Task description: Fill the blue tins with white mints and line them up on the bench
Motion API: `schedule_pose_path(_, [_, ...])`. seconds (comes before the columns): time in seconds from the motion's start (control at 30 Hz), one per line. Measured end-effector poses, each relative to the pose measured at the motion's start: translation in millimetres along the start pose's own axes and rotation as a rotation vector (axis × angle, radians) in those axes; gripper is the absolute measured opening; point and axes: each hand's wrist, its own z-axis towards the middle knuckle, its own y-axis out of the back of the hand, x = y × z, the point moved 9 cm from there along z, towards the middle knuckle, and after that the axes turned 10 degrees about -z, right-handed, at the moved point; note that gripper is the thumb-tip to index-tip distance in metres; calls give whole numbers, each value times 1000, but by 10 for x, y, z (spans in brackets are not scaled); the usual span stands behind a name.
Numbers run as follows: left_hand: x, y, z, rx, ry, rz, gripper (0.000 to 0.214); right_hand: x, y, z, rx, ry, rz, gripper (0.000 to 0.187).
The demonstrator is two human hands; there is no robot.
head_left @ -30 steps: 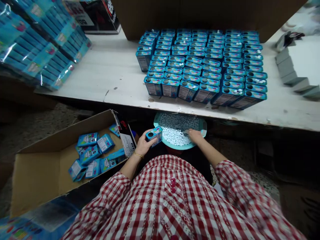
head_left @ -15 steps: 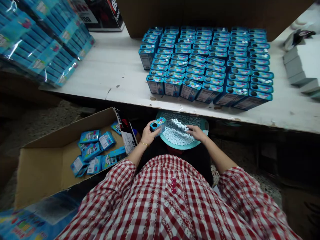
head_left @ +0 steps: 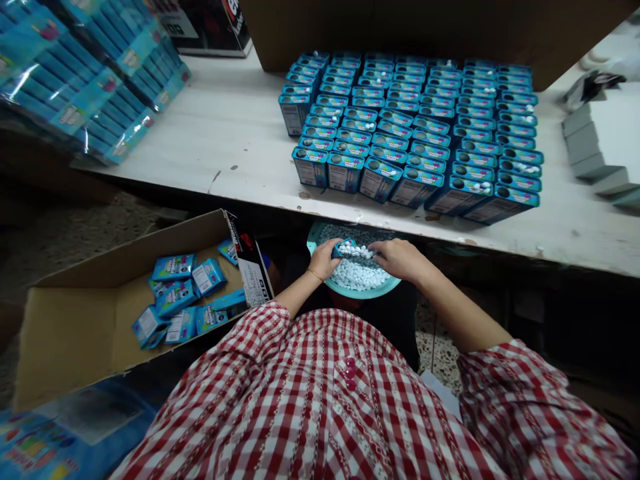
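My left hand (head_left: pixel 324 261) grips a small blue box (head_left: pixel 344 248), held low over a teal bowl (head_left: pixel 320 233) full of small white candies (head_left: pixel 356 275). A pile of the white candies sits on top of the box. My right hand (head_left: pixel 397 257) is cupped against the box's right side, fingers curled over those candies. The bowl sits in my lap, partly under the table's front edge.
A white table (head_left: pixel 225 140) carries a tight block of several open blue boxes (head_left: pixel 410 127). Wrapped blue packs (head_left: pixel 80 80) lie at its left end and grey folded cartons (head_left: pixel 595 147) at its right. An open cardboard carton (head_left: pixel 80 333) with several loose blue boxes (head_left: pixel 185 300) stands on the floor at my left.
My left hand lowered the blue box from above the bowl's left rim down over the candies. My right hand rose from the candies and came against the box.
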Motion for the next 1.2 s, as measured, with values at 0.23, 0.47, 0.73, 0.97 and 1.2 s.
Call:
schedule_pose_path(0.23, [42, -34, -1, 1, 20, 44, 48, 307, 221, 0, 49, 2, -170, 30])
schedule_pose_path(0.47, [116, 260, -101, -176, 11, -149, 40, -277, -175, -92, 9, -65, -71, 36])
schedule_pose_path(0.73, [270, 635, -293, -396, 40, -274, 41, -41, -1550, 563, 150, -184, 264, 37])
schedule_pose_path(0.97, [342, 792, -337, -477, 49, -303, 44, 1, -1553, 714, -2, -79, 567, 40])
schedule_pose_path(1.2, [243, 691, -232, -416, -5, -245, 42, -296, -968, 238, -158, 35, 799, 43])
